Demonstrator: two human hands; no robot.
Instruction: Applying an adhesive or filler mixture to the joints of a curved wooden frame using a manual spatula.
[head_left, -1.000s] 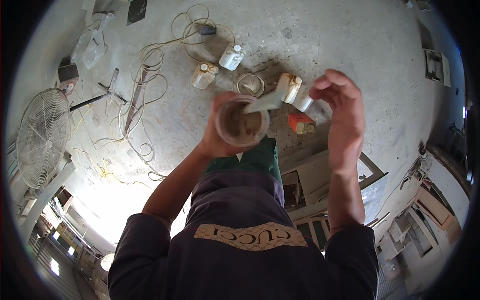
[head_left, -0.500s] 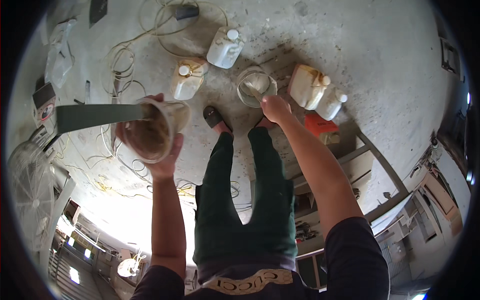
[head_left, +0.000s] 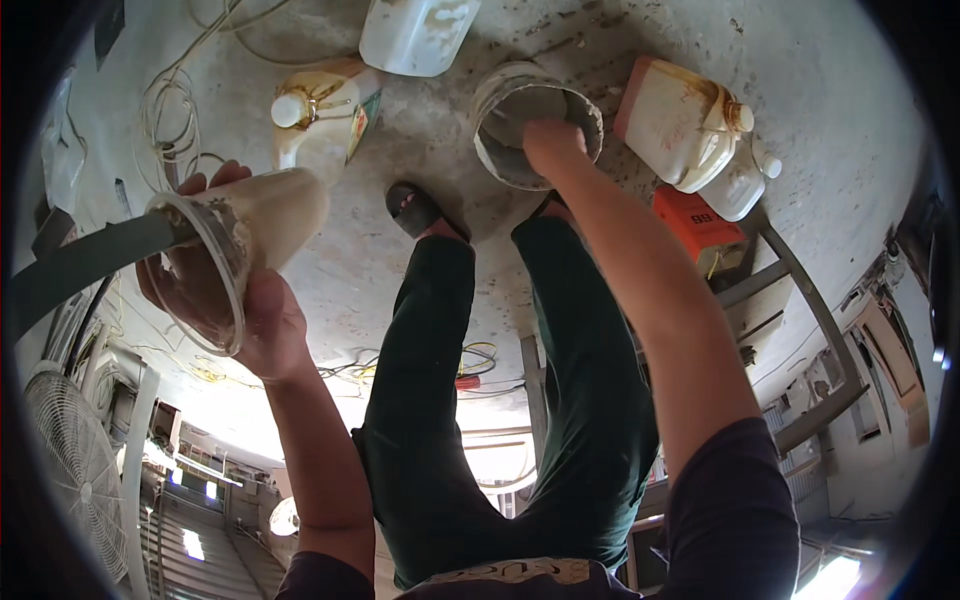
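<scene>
My left hand (head_left: 268, 325) is wrapped round a clear plastic cup (head_left: 285, 215), tilted with its mouth toward the lower left. Brownish residue coats the inside of the cup, and a dark flat strip (head_left: 95, 262) sticks out of it to the left. My right hand (head_left: 555, 148) is closed and reaches down inside the round bucket (head_left: 487, 150), whose rim is crusted and pale. The pale stick-like handle gripped half a second ago is now hidden by the hand. The bucket stands on the floor just beyond my right foot.
On the concrete floor stand a stained jug (head_left: 325, 130), a white jug (head_left: 415, 35), a brown-streaked jug (head_left: 675, 120) and a smaller translucent jug (head_left: 738, 185). An orange-red box (head_left: 695, 222) lies by a metal frame (head_left: 815, 300). Cables (head_left: 165, 120) coil at left, above a fan (head_left: 75, 460).
My right hand has gone deeper into the bucket. The cup in my left hand has shifted left and tilted further. The view has come closer to the floor things.
</scene>
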